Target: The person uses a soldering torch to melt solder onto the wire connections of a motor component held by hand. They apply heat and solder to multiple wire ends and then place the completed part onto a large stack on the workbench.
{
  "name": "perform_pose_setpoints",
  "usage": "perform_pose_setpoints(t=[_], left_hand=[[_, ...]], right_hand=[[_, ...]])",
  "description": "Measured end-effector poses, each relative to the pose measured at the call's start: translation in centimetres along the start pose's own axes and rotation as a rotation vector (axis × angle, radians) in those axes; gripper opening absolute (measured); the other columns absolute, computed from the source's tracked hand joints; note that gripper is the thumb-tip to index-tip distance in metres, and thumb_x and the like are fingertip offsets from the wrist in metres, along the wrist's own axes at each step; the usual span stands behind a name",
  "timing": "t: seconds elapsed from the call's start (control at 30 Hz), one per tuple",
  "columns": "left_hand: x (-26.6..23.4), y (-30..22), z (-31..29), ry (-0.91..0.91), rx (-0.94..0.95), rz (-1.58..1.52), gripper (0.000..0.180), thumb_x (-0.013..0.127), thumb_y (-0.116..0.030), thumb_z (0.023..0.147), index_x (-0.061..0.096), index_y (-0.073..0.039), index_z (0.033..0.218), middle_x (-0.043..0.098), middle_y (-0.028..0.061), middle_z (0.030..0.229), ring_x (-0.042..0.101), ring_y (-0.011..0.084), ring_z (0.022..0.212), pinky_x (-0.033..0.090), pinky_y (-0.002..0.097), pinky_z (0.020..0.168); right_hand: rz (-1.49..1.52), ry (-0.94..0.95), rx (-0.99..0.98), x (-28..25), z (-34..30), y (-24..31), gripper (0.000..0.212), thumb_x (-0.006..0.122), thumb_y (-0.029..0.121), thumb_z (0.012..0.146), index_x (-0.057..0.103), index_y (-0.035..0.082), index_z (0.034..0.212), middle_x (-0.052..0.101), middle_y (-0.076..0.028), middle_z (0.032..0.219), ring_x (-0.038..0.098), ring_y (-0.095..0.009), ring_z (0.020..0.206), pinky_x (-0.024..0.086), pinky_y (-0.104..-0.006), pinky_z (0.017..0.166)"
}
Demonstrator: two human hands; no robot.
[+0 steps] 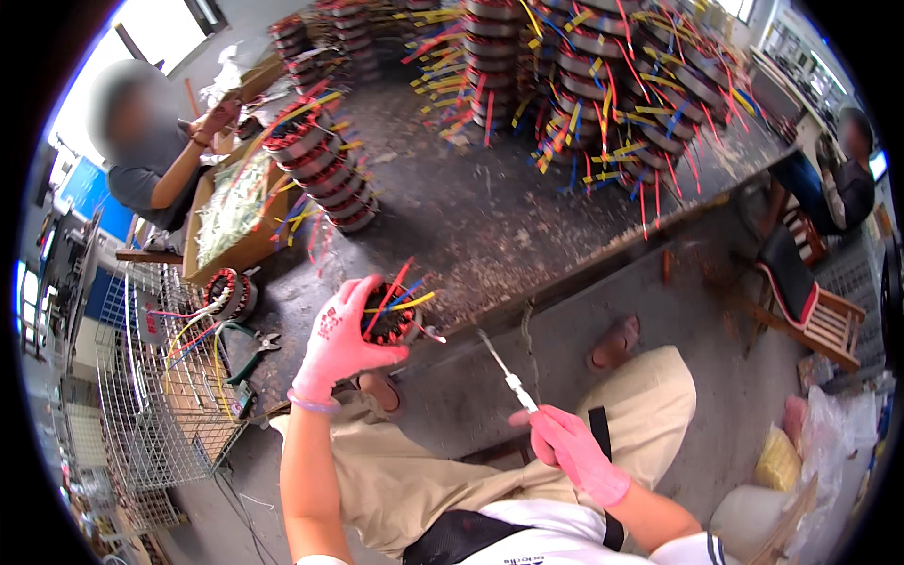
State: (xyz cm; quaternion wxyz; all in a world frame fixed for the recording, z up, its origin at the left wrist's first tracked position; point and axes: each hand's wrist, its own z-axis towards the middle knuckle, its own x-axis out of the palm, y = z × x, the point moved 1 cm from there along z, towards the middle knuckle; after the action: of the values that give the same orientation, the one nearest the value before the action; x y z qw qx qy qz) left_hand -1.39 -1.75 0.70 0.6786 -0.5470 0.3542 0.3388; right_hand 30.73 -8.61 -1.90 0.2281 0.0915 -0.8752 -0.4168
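Observation:
My left hand [331, 341], in a pink glove, is closed round the side of a motor stator [394, 326] at the table's near edge. Red, blue and yellow leads stick out of the stator's top, and a short white end shows at its right side. In front of my lap, my pink-gloved right hand [579, 454] grips a slim white pen-like tool [516, 384]. Its thin tip points up toward the table edge, apart from the stator. I cannot make out the tool's exact kind.
Green-handled cutting pliers [256, 356] and another stator [229, 296] lie at the left. Stator stacks [325, 179] stand on the dark table [443, 202]. A carton [200, 247] and a wire basket [141, 395] are at left; a chair [789, 273] is at right. Two other people sit nearby.

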Motion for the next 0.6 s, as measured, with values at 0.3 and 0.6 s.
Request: perform_pose_setpoints(t=[0.3, 0.6], left_hand=[[-4.0, -3.8, -1.0, -0.072, 0.072, -0.142, 0.094, 0.087, -0.030, 0.049, 0.048, 0.000, 0.129, 0.055, 0.0171, 0.121, 0.056, 0.0349, 0.110, 0.045, 0.0394, 0.095], [-1.3, 0.6, 0.2, 0.108, 0.130, -0.020, 0.093, 0.084, -0.022, 0.050, 0.046, -0.004, 0.134, 0.051, 0.0163, 0.128, 0.051, 0.0346, 0.117, 0.041, 0.0408, 0.101]], right_hand=[[-0.070, -0.154, -0.088, -1.7, -1.8, 3.7, 0.036, 0.044, 0.027, 0.101, 0.058, -0.003, 0.114, 0.043, 0.006, 0.057, 0.031, -0.002, 0.048, 0.022, -0.0208, 0.043], [0.029, 0.055, 0.032, -0.2, 0.1, 1.2, 0.032, 0.048, 0.022, 0.100, 0.058, -0.003, 0.116, 0.043, 0.005, 0.059, 0.035, -0.004, 0.053, 0.025, -0.0215, 0.049]])
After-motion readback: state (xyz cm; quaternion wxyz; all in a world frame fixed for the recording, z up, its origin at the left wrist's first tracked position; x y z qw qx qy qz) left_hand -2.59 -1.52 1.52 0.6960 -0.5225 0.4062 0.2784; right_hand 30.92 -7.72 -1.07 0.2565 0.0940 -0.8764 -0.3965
